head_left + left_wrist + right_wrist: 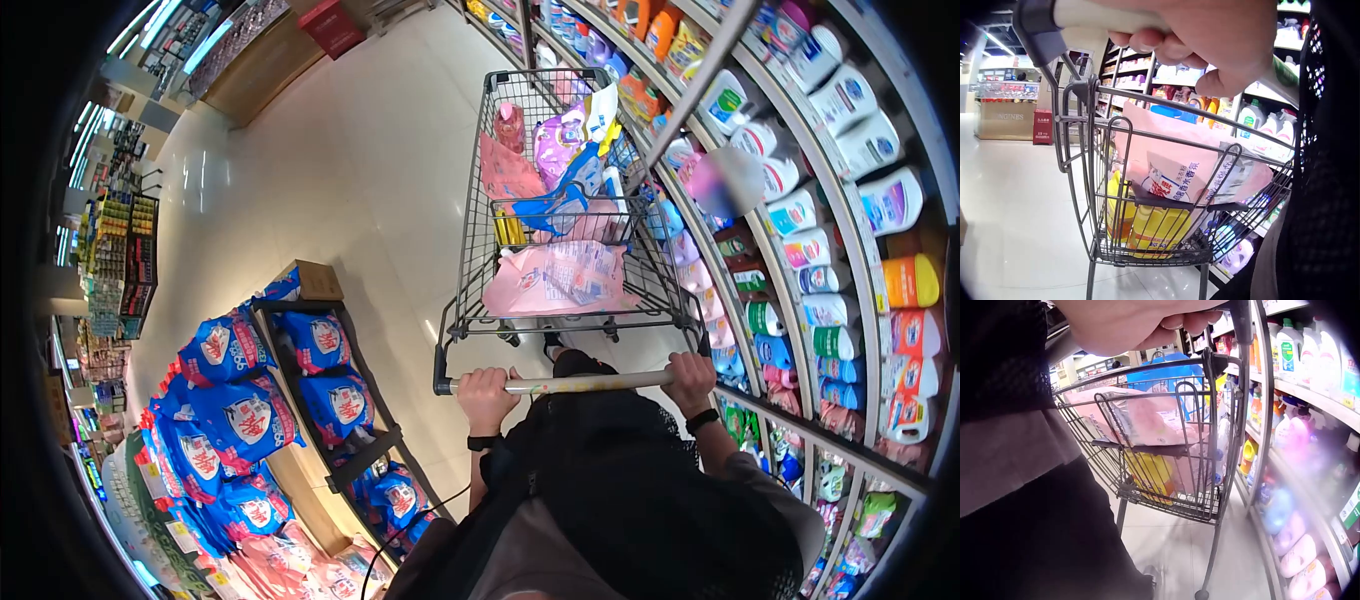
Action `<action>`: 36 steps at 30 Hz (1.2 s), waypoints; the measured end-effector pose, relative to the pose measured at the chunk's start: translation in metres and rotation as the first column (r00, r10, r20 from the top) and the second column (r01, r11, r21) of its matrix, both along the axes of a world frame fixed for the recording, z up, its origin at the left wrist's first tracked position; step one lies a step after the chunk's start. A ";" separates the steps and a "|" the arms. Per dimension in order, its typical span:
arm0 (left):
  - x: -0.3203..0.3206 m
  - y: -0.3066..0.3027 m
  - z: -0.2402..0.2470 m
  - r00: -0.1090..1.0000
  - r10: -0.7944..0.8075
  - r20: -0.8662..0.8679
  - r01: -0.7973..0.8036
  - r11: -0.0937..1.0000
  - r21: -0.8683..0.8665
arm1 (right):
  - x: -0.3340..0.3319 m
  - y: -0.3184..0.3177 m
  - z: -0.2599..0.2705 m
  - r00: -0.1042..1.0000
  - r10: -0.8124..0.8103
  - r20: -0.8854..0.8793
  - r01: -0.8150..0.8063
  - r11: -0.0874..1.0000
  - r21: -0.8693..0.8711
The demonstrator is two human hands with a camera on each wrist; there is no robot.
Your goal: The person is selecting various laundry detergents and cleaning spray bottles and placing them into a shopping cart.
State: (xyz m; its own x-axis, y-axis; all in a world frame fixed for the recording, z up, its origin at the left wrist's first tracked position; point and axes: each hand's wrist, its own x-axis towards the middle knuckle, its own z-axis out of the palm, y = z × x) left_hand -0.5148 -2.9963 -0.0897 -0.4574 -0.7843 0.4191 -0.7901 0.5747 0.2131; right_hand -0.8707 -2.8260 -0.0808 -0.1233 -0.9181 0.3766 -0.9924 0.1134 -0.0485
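My left hand [488, 398] grips the left end of the shopping cart's handle [590, 383], and my right hand [691, 382] grips its right end. Both thumbs and fingers curl round the bar. In front of the handle, a pink bag of washing powder [560, 278] lies on the cart's fold-out seat. Deeper in the wire shopping cart [463, 240] are a purple-and-white bag [560, 145], a blue bag [560, 208] and a pink package [508, 160]. Through the rear wires, the left wrist view shows yellow packages [1157, 228] low in the basket.
Close along the right runs a shelf [740, 225] of detergent bottles. To the left, a rack [330, 460] is stacked with blue bags [240, 415]. Pale tiled floor [350, 180] stretches ahead on the left, up to a wooden counter [250, 75] and a red box [331, 28].
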 end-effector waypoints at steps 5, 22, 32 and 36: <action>0.016 -0.066 -0.001 1.000 0.014 0.023 -0.014 1.000 0.026 | 0.017 -0.069 0.000 0.999 -0.011 0.034 0.010 1.000 0.025; 0.126 -0.294 -0.043 0.997 0.080 -0.013 -0.079 0.933 -0.351 | 0.136 -0.274 0.001 0.968 0.002 0.253 -0.038 0.989 0.140; 0.228 -0.414 -0.038 0.998 -0.016 -0.065 -0.002 0.962 -0.273 | 0.270 -0.378 -0.002 0.963 -0.193 0.191 0.141 0.957 0.253; 0.264 -0.448 -0.044 0.992 -0.056 -0.115 0.023 0.961 -0.275 | 0.314 -0.404 -0.011 0.958 -0.253 0.134 0.214 0.944 0.249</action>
